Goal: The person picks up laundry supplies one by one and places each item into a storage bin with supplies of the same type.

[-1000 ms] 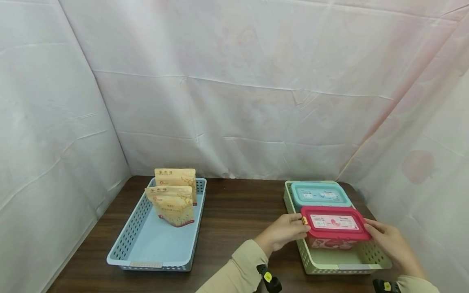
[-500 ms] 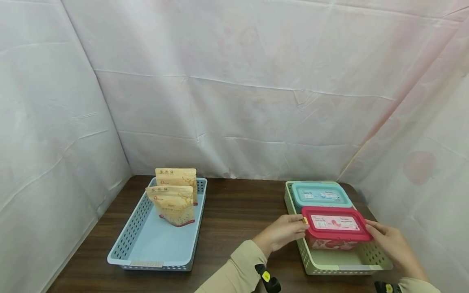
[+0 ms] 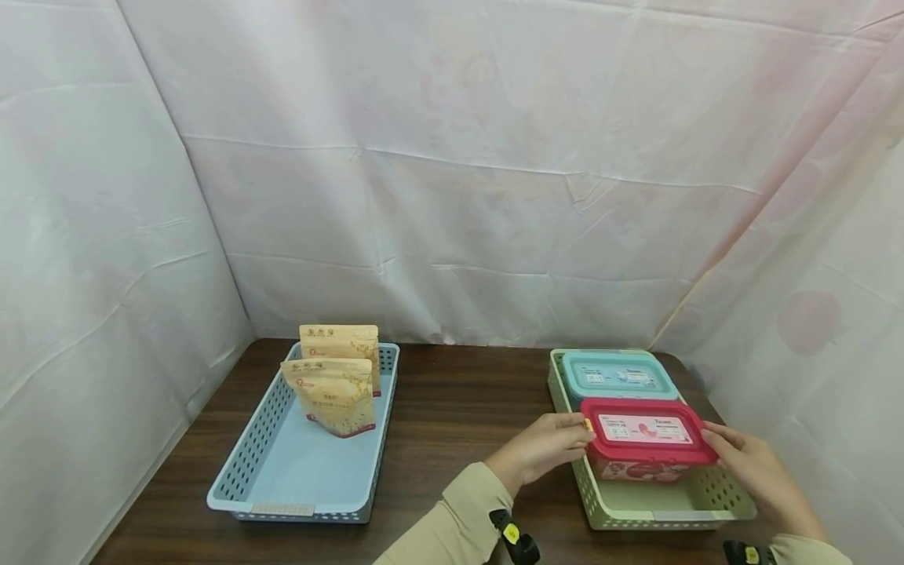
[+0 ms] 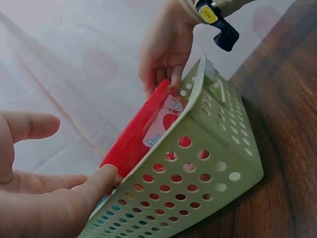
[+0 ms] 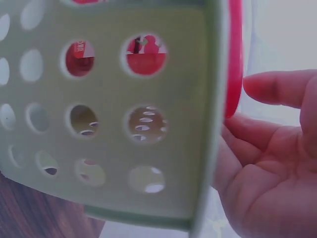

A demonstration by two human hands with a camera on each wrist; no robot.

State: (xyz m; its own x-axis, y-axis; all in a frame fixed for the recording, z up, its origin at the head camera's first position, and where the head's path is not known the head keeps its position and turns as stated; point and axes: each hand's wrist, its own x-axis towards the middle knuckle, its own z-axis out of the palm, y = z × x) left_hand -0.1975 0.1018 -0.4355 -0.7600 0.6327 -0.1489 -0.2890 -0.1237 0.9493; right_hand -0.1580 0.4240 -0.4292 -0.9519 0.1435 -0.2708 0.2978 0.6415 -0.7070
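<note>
A red lidded box (image 3: 647,431) with a pink label sits in the green perforated basket (image 3: 660,515) on the right, its lid standing above the rim. My left hand (image 3: 542,450) is at the lid's left end; in the left wrist view, one fingertip (image 4: 105,179) touches the lid edge while another digit stands apart. My right hand (image 3: 759,473) holds the lid's right end. In the right wrist view, its thumb (image 5: 272,88) meets the red lid edge and the other fingers lie against the lid's end. Behind the red box is a blue lidded box (image 3: 620,375).
A blue perforated basket (image 3: 307,479) stands at the left of the dark wooden table (image 3: 459,392). Two yellow pouches, a front one (image 3: 333,396) and a rear one (image 3: 339,339), stand upright in its far half. White curtains (image 3: 438,196) surround the table.
My left fingertips have drawn slightly back to the left, overlapping less of the lid. The red box and my right hand look almost unmoved.
</note>
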